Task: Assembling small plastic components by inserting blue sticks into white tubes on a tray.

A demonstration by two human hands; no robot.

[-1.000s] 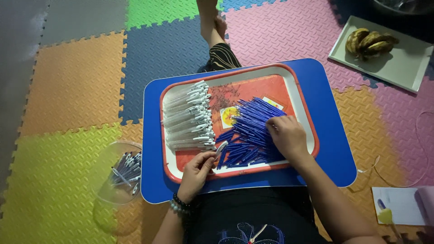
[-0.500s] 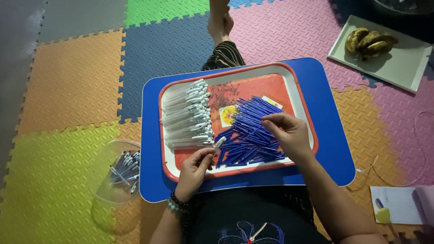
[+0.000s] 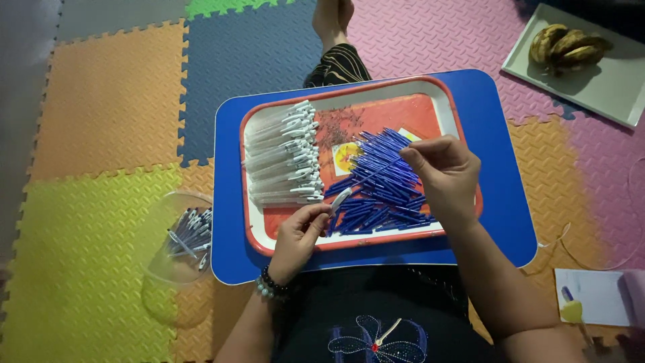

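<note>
Right hand has lifted a blue refill off the pile; left hand pinches a clear pen barrel over the tray.

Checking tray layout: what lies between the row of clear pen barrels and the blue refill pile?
In the head view, bare red tray floor with a small yellow picture separates the barrels from the refills.

- A white paper sheet with a small yellow and blue picture lies on the floor at four o'clock.
</note>
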